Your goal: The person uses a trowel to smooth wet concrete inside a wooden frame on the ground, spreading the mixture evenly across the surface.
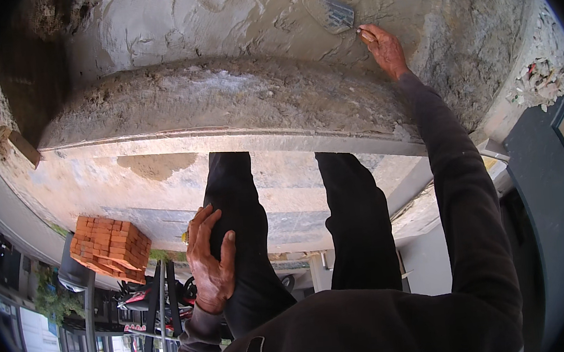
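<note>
My right hand reaches far forward, its fingers closed round the handle of a trowel. The trowel's pointed metal blade lies flat against wet grey mortar, with mortar smeared over part of it. Most of the handle is hidden in my fingers. My left hand rests on my left thigh, fingers stretched out and thumb apart, holding nothing. A ring with a yellow stone shows on one finger.
A rough ledge with a pale board edge runs between me and the mortar. Stacked orange bricks stand lower left, near parked motorbikes. Rubble lies at the far right, above a dark grey panel.
</note>
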`<state>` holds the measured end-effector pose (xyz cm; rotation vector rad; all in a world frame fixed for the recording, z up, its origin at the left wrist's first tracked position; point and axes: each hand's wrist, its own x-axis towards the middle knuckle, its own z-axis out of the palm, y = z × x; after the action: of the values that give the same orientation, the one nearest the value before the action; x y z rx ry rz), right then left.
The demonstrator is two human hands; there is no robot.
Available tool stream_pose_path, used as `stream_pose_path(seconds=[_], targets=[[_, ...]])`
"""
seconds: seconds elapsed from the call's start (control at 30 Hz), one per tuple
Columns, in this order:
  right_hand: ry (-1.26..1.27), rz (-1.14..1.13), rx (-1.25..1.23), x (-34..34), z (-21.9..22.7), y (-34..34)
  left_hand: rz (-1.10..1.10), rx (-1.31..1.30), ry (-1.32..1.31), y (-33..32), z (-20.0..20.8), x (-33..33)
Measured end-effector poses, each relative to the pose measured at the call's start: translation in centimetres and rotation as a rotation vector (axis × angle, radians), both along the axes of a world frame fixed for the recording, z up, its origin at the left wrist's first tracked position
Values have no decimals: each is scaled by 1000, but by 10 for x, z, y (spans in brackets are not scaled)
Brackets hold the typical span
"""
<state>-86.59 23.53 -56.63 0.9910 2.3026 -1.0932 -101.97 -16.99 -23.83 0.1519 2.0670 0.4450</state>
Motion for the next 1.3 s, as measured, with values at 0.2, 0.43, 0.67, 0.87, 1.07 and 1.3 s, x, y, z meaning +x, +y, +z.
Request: stream_pose_path(seconds=[0.2,0.43,0.67,0.87,1.07,1.3], targets=[[18,169,9,-30,-18,-39,1,7,5,1,-1,3],[145,343,69,-1,-28,-47,6,9,4,-1,-2,4],[-13,280,171,-21,-12,-13,16,5,4,-4,-2,2],[89,241,200,-21,-2,-15,41,6,-1,-3,-1,1],[64,441,393,-25,-6,-27,22,10,14,-2,-2,-1],[54,400,424,-26,8,-36,19,15,18,-4,-2,-1]])
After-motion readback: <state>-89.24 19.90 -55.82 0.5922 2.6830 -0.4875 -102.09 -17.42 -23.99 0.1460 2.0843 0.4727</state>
